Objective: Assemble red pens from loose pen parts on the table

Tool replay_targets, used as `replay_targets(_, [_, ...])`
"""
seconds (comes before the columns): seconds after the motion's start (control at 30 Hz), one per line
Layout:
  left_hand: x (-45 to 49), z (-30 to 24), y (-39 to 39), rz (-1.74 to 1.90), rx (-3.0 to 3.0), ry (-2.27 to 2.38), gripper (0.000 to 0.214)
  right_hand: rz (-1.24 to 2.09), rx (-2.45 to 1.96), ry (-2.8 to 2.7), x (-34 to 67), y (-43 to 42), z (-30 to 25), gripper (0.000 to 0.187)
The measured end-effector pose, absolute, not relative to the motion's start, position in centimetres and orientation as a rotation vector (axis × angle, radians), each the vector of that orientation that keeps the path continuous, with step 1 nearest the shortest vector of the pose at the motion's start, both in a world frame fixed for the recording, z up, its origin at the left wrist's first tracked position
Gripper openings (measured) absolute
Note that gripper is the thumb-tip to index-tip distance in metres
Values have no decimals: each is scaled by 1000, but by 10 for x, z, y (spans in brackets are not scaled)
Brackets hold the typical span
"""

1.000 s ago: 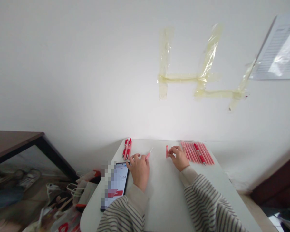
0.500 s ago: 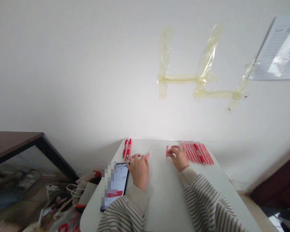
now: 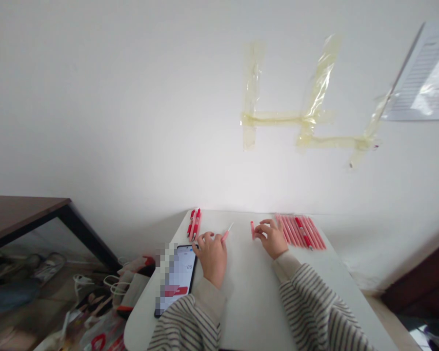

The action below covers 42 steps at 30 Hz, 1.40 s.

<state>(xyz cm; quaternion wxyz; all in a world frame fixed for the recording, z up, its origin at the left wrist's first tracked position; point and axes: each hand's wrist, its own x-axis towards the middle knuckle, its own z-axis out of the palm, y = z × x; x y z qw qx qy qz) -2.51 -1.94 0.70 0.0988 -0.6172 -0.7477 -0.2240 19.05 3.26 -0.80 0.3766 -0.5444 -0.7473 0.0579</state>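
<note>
My left hand [image 3: 212, 257] is closed on a pink pen [image 3: 226, 235] whose thin pale tip points up and away. Between the thumb and fingers of my right hand [image 3: 272, 239] is a small pink pen cap [image 3: 252, 229] with a redder top end. Just right of that hand lies a row of several pink pens [image 3: 287, 231], side by side. One red and white pen [image 3: 303, 233] rests among them. A small group of red and pink pens [image 3: 194, 224] lies at the table's far left corner.
A phone [image 3: 179, 280] lies on the white table [image 3: 252, 302] beside my left forearm. The wall behind carries yellowish tape strips [image 3: 278, 118] and a paper sheet [image 3: 426, 78]. Bags [image 3: 131, 287] crowd the floor at left, near a dark-framed table [image 3: 25, 214].
The view has shifted slightly. Both hands keep nearly the same position, the pen and the cap still held apart.
</note>
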Motion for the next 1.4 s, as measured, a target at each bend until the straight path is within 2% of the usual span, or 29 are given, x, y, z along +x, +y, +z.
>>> replay_targets(0.77, [-25, 7, -20, -679, -1808, -2196, 27, 52, -1340, -1778, 193, 37, -16, 15])
replay_targets(1.0, [-24, 7, -20, -673, -1807, -2186, 25, 135, -1432, -1827, 191, 37, -20, 14])
replay_targets(1.4, [-24, 8, -19, -740, -1834, -2187, 25, 37, -1309, -1759, 191, 35, -18, 18])
